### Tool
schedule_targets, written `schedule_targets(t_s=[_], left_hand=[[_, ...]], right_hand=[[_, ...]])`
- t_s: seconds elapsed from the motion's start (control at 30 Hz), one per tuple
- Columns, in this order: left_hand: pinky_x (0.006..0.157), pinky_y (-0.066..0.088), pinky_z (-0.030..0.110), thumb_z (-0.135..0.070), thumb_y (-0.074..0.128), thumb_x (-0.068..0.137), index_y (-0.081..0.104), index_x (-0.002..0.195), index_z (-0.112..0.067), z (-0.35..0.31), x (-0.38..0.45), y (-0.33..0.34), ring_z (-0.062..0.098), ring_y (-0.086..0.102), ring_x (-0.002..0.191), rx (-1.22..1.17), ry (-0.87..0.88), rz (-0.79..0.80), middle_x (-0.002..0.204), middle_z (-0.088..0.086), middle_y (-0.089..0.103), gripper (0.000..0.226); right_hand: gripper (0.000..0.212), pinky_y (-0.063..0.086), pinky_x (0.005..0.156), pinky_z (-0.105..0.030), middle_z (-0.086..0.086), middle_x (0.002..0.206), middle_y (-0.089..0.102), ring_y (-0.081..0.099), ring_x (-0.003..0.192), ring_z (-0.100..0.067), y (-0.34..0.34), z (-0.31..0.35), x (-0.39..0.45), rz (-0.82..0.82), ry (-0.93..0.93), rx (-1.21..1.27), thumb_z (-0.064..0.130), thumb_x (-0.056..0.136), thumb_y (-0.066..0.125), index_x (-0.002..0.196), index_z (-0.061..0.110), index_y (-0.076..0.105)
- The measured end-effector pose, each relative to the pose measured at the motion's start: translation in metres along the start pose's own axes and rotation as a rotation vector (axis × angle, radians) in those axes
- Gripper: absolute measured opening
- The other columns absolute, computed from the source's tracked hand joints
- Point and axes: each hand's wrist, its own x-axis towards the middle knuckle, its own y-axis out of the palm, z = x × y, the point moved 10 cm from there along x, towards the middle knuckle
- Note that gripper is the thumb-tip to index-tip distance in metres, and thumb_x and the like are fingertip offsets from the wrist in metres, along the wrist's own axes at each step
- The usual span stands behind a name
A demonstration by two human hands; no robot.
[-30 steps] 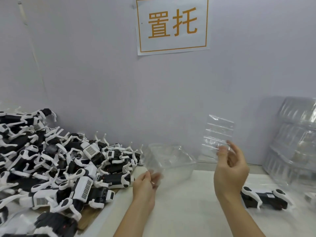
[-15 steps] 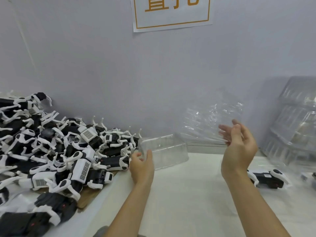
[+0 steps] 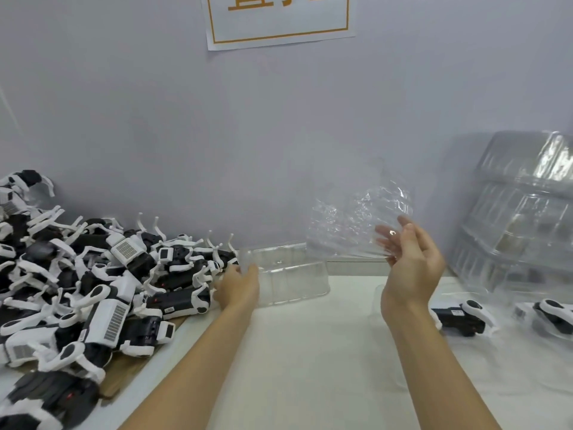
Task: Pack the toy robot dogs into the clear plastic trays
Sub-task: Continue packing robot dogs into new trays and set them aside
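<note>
A heap of black-and-white toy robot dogs point(image 3: 102, 293) covers the table's left side. A clear plastic tray point(image 3: 294, 277) lies on the white table by the wall, and my left hand point(image 3: 238, 287) grips its left end. My right hand point(image 3: 409, 262) holds a second clear tray point(image 3: 356, 225) up in the air, fingers pinching its lower right edge. Two more toy dogs point(image 3: 459, 318) lie on the table at the right, one of them near the frame's edge point(image 3: 555, 315).
A tall stack of clear trays point(image 3: 524, 212) leans against the wall at the right. A paper sign point(image 3: 279, 20) hangs on the grey wall. Brown cardboard point(image 3: 124, 370) lies under the dog heap near the table's front left.
My left hand has set its tray down by the wall and keeps hold of it. My right hand has tipped its tray from upright toward flat and lifted it slightly.
</note>
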Motion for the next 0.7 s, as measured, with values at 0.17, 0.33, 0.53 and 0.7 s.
schedule_targets(t_s=[0.17,0.33,0.53,0.7], left_hand=[[0.099,0.050,0.040,-0.042,0.060,0.097,0.057,0.127,-0.012,-0.008,-0.035,0.063,0.023,0.064,0.110,-0.322,-0.010,0.353,0.120,0.008,0.067,0.043],[0.079,0.056,0.032,-0.021,0.043,0.104,0.067,0.093,-0.010,-0.008,-0.048,0.068,0.021,0.073,0.088,-0.411,-0.038,0.482,0.105,0.013,0.073,0.028],[0.072,0.053,0.034,-0.014,0.045,0.099,0.064,0.090,-0.014,-0.047,-0.037,0.003,0.020,0.065,0.076,-0.346,0.155,0.304,0.094,0.007,0.069,0.021],[0.064,0.053,0.028,-0.016,0.045,0.100,0.065,0.094,-0.019,-0.063,-0.046,-0.045,0.014,0.064,0.076,-0.433,0.268,0.211,0.089,-0.001,0.068,0.021]], right_hand=[[0.021,0.045,0.067,-0.018,-0.005,0.087,0.076,0.065,0.073,-0.014,0.000,-0.005,-0.001,-0.013,0.006,0.005,0.021,0.100,0.049,0.103,0.023,0.070],[0.020,0.046,0.069,-0.021,-0.001,0.084,0.076,0.067,0.075,-0.015,0.002,-0.006,-0.002,-0.003,0.006,-0.011,0.021,0.099,0.051,0.101,0.022,0.070],[0.016,0.048,0.064,-0.012,0.008,0.076,0.074,0.064,0.065,-0.003,0.023,-0.001,-0.015,0.116,-0.039,-0.097,0.029,0.098,0.060,0.102,0.017,0.070],[0.022,0.046,0.063,-0.012,0.010,0.076,0.069,0.063,0.068,-0.007,0.073,0.012,-0.046,0.380,-0.204,-0.368,0.041,0.089,0.066,0.102,0.024,0.072]])
